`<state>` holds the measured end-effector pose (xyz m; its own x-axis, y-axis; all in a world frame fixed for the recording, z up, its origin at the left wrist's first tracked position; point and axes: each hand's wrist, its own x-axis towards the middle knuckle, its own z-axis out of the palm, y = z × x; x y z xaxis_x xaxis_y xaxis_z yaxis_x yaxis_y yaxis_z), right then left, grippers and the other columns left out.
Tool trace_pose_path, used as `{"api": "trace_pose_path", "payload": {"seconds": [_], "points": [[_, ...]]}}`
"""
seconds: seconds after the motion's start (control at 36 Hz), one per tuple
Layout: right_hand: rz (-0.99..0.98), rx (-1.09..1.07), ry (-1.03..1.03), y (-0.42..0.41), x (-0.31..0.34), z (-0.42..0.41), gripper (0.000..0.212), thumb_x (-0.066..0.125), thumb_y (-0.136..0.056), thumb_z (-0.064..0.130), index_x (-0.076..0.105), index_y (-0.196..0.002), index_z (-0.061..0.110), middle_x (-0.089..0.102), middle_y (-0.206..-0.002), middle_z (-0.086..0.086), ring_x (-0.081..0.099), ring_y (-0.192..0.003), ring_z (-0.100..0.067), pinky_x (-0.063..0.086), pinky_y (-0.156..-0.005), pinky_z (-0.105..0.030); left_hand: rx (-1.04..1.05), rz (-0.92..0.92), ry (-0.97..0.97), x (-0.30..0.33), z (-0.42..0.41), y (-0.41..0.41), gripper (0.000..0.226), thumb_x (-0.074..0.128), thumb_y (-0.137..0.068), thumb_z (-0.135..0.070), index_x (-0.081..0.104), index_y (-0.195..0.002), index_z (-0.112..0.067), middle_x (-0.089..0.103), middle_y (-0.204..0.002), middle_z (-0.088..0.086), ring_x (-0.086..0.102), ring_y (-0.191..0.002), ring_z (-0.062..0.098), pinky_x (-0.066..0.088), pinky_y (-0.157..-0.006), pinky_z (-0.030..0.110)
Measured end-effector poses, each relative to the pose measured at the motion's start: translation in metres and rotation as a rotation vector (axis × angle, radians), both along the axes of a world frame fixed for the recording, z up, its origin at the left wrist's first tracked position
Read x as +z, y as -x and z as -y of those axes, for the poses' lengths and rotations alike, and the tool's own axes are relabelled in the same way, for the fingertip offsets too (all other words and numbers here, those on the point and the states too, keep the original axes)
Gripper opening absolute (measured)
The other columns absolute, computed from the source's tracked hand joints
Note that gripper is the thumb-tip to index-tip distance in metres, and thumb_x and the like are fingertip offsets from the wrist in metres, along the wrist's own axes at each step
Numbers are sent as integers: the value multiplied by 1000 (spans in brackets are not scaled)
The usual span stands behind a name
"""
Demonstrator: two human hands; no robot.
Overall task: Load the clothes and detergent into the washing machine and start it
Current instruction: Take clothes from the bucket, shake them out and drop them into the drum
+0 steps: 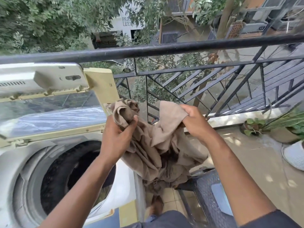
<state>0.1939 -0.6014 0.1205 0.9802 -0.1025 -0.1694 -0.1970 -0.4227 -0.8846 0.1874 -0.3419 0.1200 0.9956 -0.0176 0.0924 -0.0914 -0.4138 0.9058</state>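
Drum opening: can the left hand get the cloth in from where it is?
Probably yes. The lid is up, the drum is uncovered, and the left hand holds the cloth just beside its rim; nothing lies between.

One head-worn camera looks forward and down from close above the washing machine (49,162) (wide-angle, edges bowed), facing out over the balcony railing (164,48).

beige cloth (158,145): crumpled, hanging mid-air at centre, top corners bunched, lower folds draping down | washing machine (24,162): white top-loader, left, lid (49,111) raised upright, dark round drum (69,175) open
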Motion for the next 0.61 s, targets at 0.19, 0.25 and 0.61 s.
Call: {"api": "trace_pose_path", "payload": {"seconds": [0.19, 0.25, 0.61], "points": [[122, 208, -231, 6, 33, -48, 19, 61, -103, 25, 70, -91, 14, 67, -78, 5, 59, -75, -8, 46, -68, -34, -323, -87, -64, -5, 30, 4, 71, 88, -83, -50, 56, -143, -29, 68, -123, -21, 65, -114, -8, 50, -90, 11], [124, 199, -211, 6, 34, -51, 32, 58, -105, 40, 73, -96, 14, 70, -84, 7, 61, -79, -5, 50, -73, -37, -281, -73, -61, -5, 36, 2, 50, 84, -89, -40, 65, -133, -25, 71, -103, -31, 65, -97, -16, 47, -76, 6], [-266, 191, 291, 42, -55, -15, 101, 82, -58, 64, 33, -143, 42, 52, -136, 4, 56, -124, -19, 51, -102, -46, -158, -44, 124, 6, 23, -14, 8, 70, -87, -30, 73, -86, -37, 76, -85, -13, 71, -84, 9, 58, -79, 39]]}}
